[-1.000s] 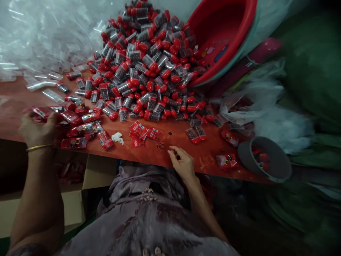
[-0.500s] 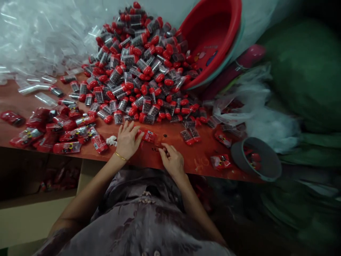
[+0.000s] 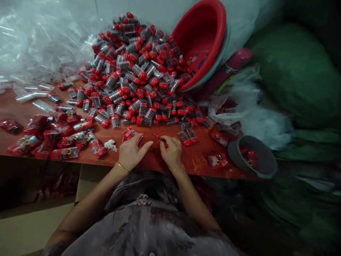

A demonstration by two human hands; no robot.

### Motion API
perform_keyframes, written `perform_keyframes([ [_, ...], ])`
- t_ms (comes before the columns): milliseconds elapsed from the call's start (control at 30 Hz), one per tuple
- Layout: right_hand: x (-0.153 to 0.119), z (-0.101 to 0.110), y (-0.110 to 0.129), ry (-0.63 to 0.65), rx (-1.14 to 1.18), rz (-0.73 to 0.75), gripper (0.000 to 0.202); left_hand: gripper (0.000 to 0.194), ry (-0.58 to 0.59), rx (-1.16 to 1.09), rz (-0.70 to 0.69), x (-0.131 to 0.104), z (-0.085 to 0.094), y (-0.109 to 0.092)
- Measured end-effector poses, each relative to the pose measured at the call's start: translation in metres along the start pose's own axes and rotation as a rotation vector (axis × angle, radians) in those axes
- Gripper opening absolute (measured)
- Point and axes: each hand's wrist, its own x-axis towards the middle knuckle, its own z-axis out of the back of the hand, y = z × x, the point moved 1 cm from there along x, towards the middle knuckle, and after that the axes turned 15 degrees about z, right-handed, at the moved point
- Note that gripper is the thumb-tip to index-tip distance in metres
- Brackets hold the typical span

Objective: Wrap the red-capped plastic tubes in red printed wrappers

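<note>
My left hand, a gold bracelet on its wrist, rests over the near end of a flat red printed packet, thumb spread to the right. What its fingertips do under the hand is hidden. To its right my right hand is closed, with a thin red piece sticking out leftward from its fingertips. Behind both hands rises a big pile of clear tubes with red caps and dark contents. Filled red packets lie in a heap on the left.
The red tabletop ends near my body. A grey bowl with red pieces stands right, near single packets. A red basin leans behind. Clear tubes fill the back left; an open carton sits below.
My left hand and the packet under it have shifted left, with the thumb now wider apart. The thin red piece now shows more clearly at my right fingertips. The whole view has moved slightly.
</note>
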Motion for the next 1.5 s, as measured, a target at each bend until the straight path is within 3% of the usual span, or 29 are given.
perform_keyframes([
  [167, -0.008, 0.023, 0.013, -0.063, -0.12, 0.126, 0.024, 0.059, 0.584, -0.53, 0.594, -0.008, -0.018, -0.019],
  [267, -0.014, 0.025, 0.015, -0.063, -0.09, 0.125, 0.029, 0.049, 0.679, -0.67, 0.687, -0.009, -0.022, -0.022],
  [400, -0.022, 0.023, 0.013, -0.166, 0.026, 0.069, 0.029, 0.035, 0.652, -0.748, 0.62, -0.012, -0.024, -0.018],
  [533, -0.026, 0.024, 0.007, -0.285, 0.37, -0.264, 0.034, 0.026, 0.534, -0.69, 0.471, -0.013, -0.026, -0.013],
  [600, -0.026, 0.027, 0.004, -0.225, 0.639, -0.395, 0.041, 0.021, 0.486, -0.623, 0.381, -0.013, -0.027, -0.011],
  [733, -0.024, 0.032, 0.008, -0.004, 0.922, -0.418, 0.036, 0.017, 0.406, -0.515, 0.203, -0.012, -0.027, -0.008],
  [900, -0.023, 0.026, 0.015, -0.071, 0.793, -0.495, 0.028, 0.019, 0.378, -0.509, 0.189, -0.018, -0.032, -0.007],
  [1133, -0.024, 0.017, 0.017, -0.093, 0.452, -0.341, 0.03, 0.03, 0.365, -0.493, 0.211, -0.022, -0.044, 0.0],
  [1267, -0.024, 0.014, 0.02, -0.125, 0.412, -0.306, 0.032, 0.031, 0.32, -0.45, 0.136, -0.019, -0.045, 0.001],
  [1500, -0.024, 0.01, 0.021, -0.162, 0.489, -0.415, 0.039, 0.028, 0.346, -0.566, 0.185, -0.021, -0.058, -0.002],
])
